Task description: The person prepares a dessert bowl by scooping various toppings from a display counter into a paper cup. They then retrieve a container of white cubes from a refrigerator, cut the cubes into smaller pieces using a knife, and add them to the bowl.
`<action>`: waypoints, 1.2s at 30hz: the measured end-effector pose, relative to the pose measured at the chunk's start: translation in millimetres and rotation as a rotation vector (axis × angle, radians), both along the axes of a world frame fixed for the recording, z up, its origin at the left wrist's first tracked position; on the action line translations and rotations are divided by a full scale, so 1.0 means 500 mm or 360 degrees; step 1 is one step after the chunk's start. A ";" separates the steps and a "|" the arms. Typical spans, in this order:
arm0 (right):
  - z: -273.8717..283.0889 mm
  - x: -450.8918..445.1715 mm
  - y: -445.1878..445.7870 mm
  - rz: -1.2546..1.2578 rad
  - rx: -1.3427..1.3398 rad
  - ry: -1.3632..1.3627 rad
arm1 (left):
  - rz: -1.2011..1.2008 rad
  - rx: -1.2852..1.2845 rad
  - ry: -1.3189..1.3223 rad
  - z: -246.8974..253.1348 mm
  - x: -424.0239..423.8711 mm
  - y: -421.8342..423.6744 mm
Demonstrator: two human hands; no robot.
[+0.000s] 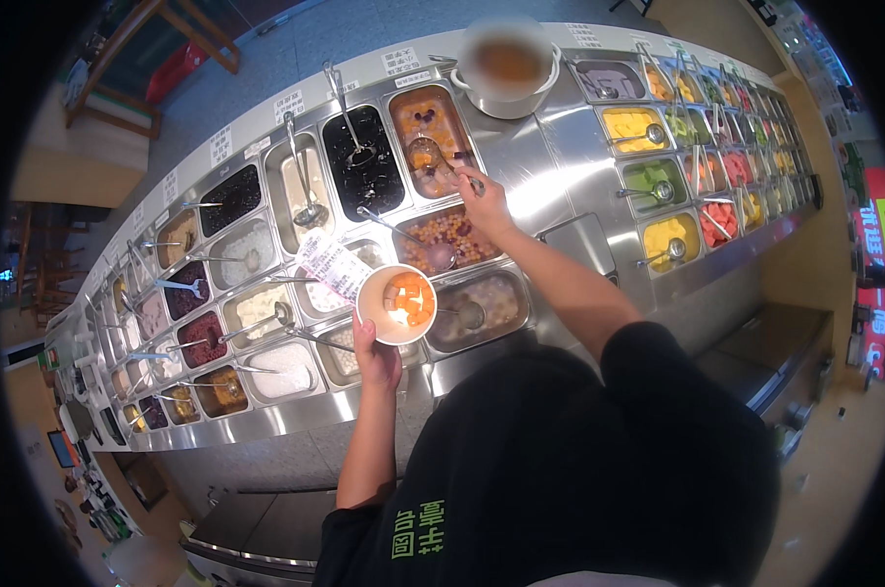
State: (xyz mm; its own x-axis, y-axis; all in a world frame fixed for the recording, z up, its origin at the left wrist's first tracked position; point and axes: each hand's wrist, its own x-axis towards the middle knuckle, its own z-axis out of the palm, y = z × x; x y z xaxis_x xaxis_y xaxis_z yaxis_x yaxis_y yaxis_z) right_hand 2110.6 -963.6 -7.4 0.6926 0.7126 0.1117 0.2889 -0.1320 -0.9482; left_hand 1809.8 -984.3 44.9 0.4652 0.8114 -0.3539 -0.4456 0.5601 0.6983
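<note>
My left hand point(377, 358) holds a white paper cup point(369, 293) with orange and pale purple cubes point(413, 297) inside. A printed paper slip point(331, 263) juts out beside the cup's far left side. In my right hand point(486, 202) is the handle of a slotted ladle point(428, 155). Its bowl sits in a steel pan point(420, 95) of orange, purple and pale pieces in liquid, with some pieces in the bowl. Just below my right hand lies a pan of small orange and dark red balls point(453, 227), where another ladle point(440, 255) rests.
Left of the ladle stands a long pan of black jelly point(362, 176). A white pot point(512, 106) with blurred contents is at the counter's back edge. Diced fruit pans point(633, 128) with spoons and tongs fill the right. Below the cup is a pan of pale balls point(497, 301).
</note>
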 end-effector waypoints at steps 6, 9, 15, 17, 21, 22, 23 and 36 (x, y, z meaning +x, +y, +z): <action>0.044 0.020 -0.011 -0.0042 0.0187 0.0382 | -0.0013 0.0065 0.0000 0.010 0.019 0.010; 0.035 0.052 -0.012 -0.0172 0.0199 0.0347 | -0.0014 0.0077 0.0016 -0.019 0.060 0.049; 0.248 0.056 -0.085 -0.0147 0.0504 0.0726 | 0.0034 0.0015 0.0444 -0.062 0.208 0.162; 0.340 0.037 -0.135 -0.0159 0.0374 0.0589 | 0.0056 0.0087 0.0364 -0.064 0.263 0.190; 0.385 -0.006 -0.253 0.0125 0.0289 0.0313 | 0.0028 0.0161 0.0301 -0.061 0.345 0.222; 0.379 -0.012 -0.276 0.0261 0.0114 0.0157 | 0.0016 0.0161 0.0266 -0.059 0.356 0.227; 0.372 -0.005 -0.281 0.0569 0.0170 -0.0830 | 0.0007 0.0161 0.0233 -0.057 0.366 0.231; 0.401 -0.002 -0.325 -0.0003 0.0568 0.0644 | -0.0168 0.0278 -0.0011 -0.020 0.333 0.215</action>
